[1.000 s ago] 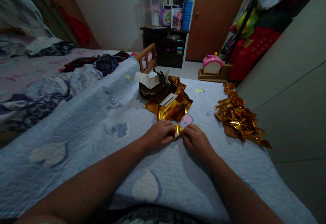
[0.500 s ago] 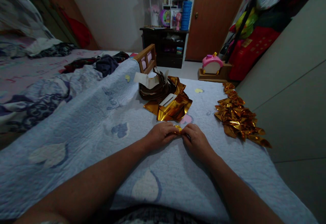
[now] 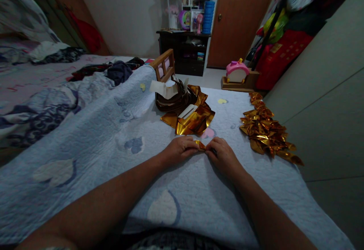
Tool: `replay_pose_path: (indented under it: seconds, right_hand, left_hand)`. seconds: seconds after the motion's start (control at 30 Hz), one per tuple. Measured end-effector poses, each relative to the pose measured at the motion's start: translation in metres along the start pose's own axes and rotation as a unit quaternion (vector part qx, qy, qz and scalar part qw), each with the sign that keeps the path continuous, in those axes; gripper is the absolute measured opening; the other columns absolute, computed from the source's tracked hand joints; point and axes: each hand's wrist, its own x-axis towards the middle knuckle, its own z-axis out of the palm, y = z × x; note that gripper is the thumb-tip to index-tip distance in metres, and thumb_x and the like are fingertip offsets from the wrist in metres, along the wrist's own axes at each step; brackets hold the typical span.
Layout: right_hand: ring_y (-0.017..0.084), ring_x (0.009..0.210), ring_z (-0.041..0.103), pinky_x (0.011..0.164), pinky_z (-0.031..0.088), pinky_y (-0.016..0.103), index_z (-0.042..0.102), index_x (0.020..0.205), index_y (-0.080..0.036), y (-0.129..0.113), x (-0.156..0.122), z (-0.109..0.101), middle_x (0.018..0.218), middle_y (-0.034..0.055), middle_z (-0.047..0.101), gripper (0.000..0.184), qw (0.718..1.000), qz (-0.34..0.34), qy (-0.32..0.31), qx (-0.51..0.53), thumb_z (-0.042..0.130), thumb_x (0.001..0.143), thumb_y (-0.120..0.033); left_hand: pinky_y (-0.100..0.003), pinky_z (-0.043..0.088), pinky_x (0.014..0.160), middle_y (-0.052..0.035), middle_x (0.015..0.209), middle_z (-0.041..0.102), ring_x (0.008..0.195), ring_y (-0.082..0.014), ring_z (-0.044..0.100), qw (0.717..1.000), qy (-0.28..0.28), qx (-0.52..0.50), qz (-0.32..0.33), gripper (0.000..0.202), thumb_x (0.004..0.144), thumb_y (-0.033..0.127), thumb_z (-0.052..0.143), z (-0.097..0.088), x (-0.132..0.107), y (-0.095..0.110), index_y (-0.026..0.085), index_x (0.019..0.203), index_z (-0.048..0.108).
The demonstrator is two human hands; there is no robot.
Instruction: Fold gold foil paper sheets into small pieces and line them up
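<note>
Both forearms (image 3: 113, 189) slant inward from the lower corners, low over the quilt (image 3: 204, 204). The left hand (image 3: 180, 149), its back turned upward, pinches one end of the small foil (image 3: 200, 144) between thumb and curled fingers. The right hand (image 3: 223, 153), also bent, pinches the other end. The foil is between the hands, near the gold sheets (image 3: 196, 121).

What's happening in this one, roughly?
A person's left hand and right hand pinch a small piece of gold paper between them, over a blue quilt. Just beyond the hands lie larger gold sheets, next to a dark stack with pale paper on it. Off to the right, a heap of shaped gold pieces lies near the quilt's edge.
</note>
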Motion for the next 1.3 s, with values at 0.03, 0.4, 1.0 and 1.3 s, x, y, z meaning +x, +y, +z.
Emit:
replay_pose_path:
  seconds: [0.03,0.4,1.0,1.3]
  right_hand:
    - [0.022,0.092,0.057,0.084,0.046,0.036,0.066,0.084,-0.019,0.0002,0.0001,0.0000,0.091,0.0060,0.063,0.010,1.000,0.001,-0.001,-0.001,0.063,0.086,-0.009]
    - [0.022,0.087,0.054,0.078,0.043,0.034,0.060,0.084,-0.020,-0.0004,0.0004,-0.0018,0.089,0.0051,0.062,0.010,1.000,0.004,-0.002,-0.013,0.062,0.086,-0.009]
    - [0.022,0.089,0.054,0.081,0.043,0.034,0.067,0.091,-0.019,0.0001,-0.0004,0.0017,0.091,0.0065,0.064,0.010,0.999,-0.026,0.007,-0.027,0.060,0.091,-0.011]
    - [0.022,0.090,0.055,0.082,0.042,0.034,0.067,0.090,-0.017,-0.0053,0.0016,0.0013,0.092,0.0073,0.064,0.010,0.999,0.000,-0.014,-0.051,0.060,0.092,-0.011]
  left_hand:
    - [-0.028,0.048,0.079,-0.0035,0.089,0.067,0.085,-0.0163,0.061,1.000,0.000,-0.003,-0.001,0.026,0.101,0.034,0.052,0.0000,0.0001,-0.0003,0.024,0.107,0.075]
    - [-0.027,0.047,0.076,-0.0031,0.087,0.066,0.082,-0.0156,0.061,1.000,-0.001,0.000,-0.012,0.024,0.100,0.033,0.054,0.0014,-0.0010,-0.0043,0.023,0.104,0.076]
    - [-0.029,0.050,0.081,-0.0041,0.094,0.064,0.087,-0.0161,0.062,0.999,0.017,-0.031,-0.006,0.019,0.097,0.024,0.058,0.0013,-0.0011,-0.0028,0.022,0.105,0.075]
    - [-0.029,0.050,0.082,-0.0055,0.094,0.071,0.089,-0.0178,0.065,0.999,0.028,-0.039,-0.022,0.016,0.095,0.022,0.059,0.0033,-0.0006,-0.0044,0.018,0.101,0.074]
